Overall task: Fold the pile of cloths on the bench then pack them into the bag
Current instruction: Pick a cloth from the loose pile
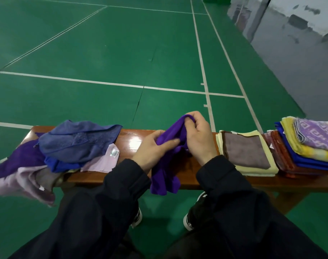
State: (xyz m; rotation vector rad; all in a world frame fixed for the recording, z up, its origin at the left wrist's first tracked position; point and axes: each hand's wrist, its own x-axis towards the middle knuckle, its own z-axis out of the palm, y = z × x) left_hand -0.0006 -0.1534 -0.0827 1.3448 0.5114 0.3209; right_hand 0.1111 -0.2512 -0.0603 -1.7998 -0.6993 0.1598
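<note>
- Dark sleeves (125, 184) nearest cam, both reaching over bench (133, 141).
- Right hand (198, 139) pinching top edge of purple cloth (165, 174), fingers curled round it; left hand (152, 148) gripping same cloth lower down, one finger laid out straight along it.
- Cloth bunched btwn hands, tail hanging off near edge of bench, below the grip.
- Risk: tail sliding to floor if grip loosens; corners not yet found, so fold likely uneven.
- Left of grip: unfolded pile (52, 152), approx 5–6 cloths, exact count unclear.
- Right of grip: 2 folded stacks – near stack (247, 154), far stack (309, 146).
- Bag: not in view.
</note>
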